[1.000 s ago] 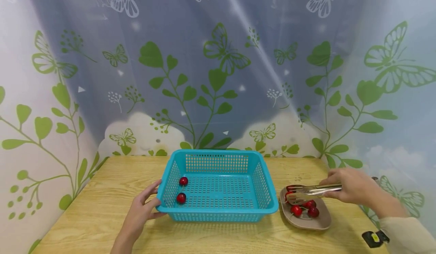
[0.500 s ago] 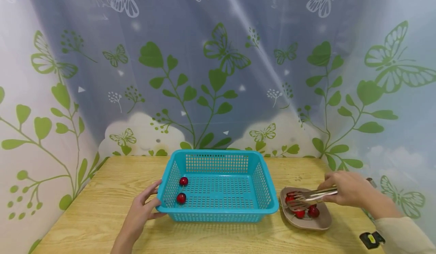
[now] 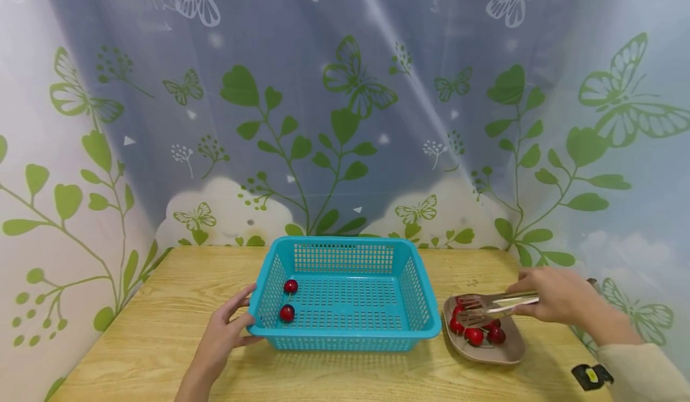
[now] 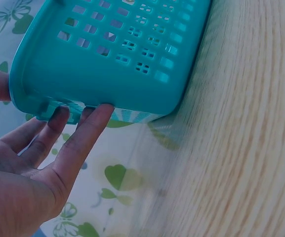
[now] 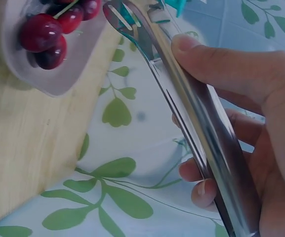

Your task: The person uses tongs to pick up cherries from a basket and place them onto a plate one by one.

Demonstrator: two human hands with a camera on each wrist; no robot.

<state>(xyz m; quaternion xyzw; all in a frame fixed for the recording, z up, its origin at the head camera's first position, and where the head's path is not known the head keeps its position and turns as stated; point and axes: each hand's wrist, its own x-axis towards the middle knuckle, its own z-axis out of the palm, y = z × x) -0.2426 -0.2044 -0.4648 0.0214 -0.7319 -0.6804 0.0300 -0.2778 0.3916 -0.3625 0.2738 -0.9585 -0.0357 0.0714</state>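
A turquoise plastic basket (image 3: 345, 334) stands on the table with two red cherries (image 3: 287, 313) inside, near its left wall. My left hand (image 3: 220, 329) holds the basket's left end, fingertips at the rim and side wall. To the right is a pinkish-beige plate (image 3: 507, 357) with several cherries (image 3: 474, 336) on it. My right hand (image 3: 557, 297) grips metal serving tongs (image 3: 514, 300), thumb on one arm and fingers around the other. The tongs' slotted heads overlap the cherries at the plate's back left, partly hiding them. In the right wrist view, the tongs' arms (image 5: 206, 133) lie close together.
The wooden table (image 3: 178, 306) runs back to a printed curtain (image 3: 345, 168) with butterflies and leaves, which also closes in both sides. Near the table's right edge is the plate, close beside the basket. A black strap device (image 3: 592, 377) shows by the right sleeve.
The tongs have dipped over the front cherries and shifted back toward the plate's left side, their heads parted. The cherries under them have shifted a little. Left hand and basket stay still.
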